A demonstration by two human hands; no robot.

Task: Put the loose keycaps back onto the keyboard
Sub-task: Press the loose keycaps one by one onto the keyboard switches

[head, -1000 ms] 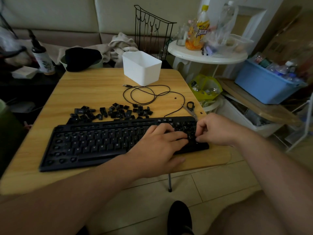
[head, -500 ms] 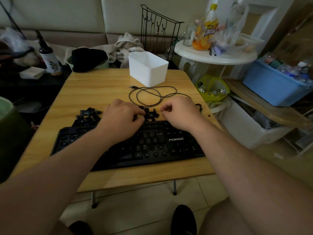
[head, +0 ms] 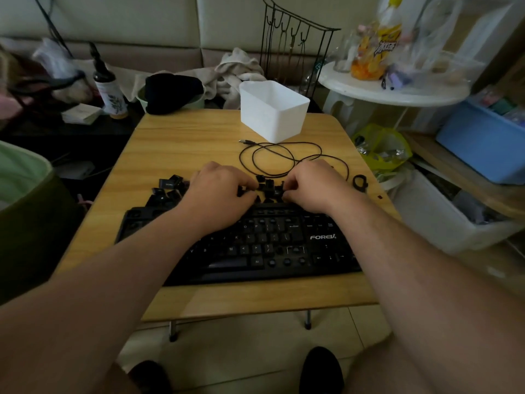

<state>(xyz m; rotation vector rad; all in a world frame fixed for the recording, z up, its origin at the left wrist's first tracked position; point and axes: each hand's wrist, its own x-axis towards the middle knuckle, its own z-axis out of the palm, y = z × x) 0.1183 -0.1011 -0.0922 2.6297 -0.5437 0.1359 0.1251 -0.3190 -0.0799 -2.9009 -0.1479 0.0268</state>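
Keycaps [head: 267,187], loose and black, were seen scattered in a row on the wooden surface [head: 181,143] just behind the black keyboard [head: 255,245], some of them heaped at the left end [head: 169,189] and the rest hidden in part beneath the two hands. The keyboard was laid near the front edge of the surface, with several bare sockets visible among its seated keys. The left hand [head: 220,191] was held over the back edge of the keyboard with its fingers curled down into the pile; whether a keycap was actually held in its grip could not be told. The right hand [head: 311,186] was placed just beside it, its fingers likewise curled, and its fingertips [head: 287,191] were touching the keycaps at the middle of the row; a firm grip on any single cap could not be made out. A coiled black cable [head: 279,159] was lying behind the hands, and a white plastic bin [head: 272,112] was standing upright farther back on the surface. A small black ring-shaped tool [head: 359,183] was lying to the right of the right hand, near the edge of the surface.
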